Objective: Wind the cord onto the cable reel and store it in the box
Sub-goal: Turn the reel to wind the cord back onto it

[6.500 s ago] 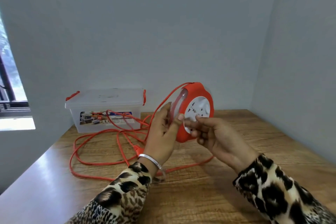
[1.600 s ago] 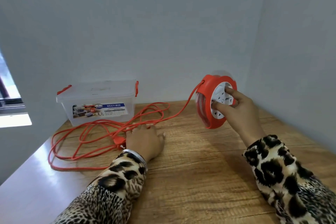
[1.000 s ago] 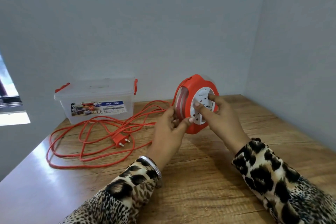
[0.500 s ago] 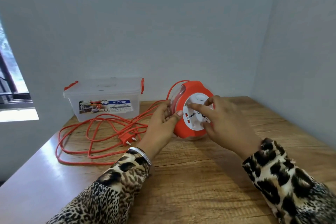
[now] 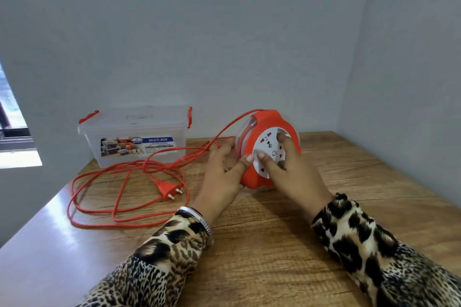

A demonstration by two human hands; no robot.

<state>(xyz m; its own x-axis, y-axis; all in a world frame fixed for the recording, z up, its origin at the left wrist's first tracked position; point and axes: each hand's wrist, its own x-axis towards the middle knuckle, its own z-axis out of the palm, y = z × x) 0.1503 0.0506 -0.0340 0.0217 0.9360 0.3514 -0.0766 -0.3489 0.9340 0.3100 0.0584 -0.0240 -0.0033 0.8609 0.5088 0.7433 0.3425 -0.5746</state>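
Both hands grip a round orange plastic cable reel [image 5: 270, 149] standing on the wooden table [image 5: 274, 244]: left hand [image 5: 222, 177] clasping its rim, right hand [image 5: 289, 167] pressing fingers on its white face, while most orange cord [image 5: 124, 187] lies loose beside the closed clear plastic box [image 5: 136, 137].

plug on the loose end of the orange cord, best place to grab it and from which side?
Grip the plug by its flat orange body, pinching the two broad faces from above. It lies flat on the table, free of the cord loops, pins pointing toward the right, cord leaving up-left. Come in from the cord end, probably with the left hand, which is nearer, clear of the pins.
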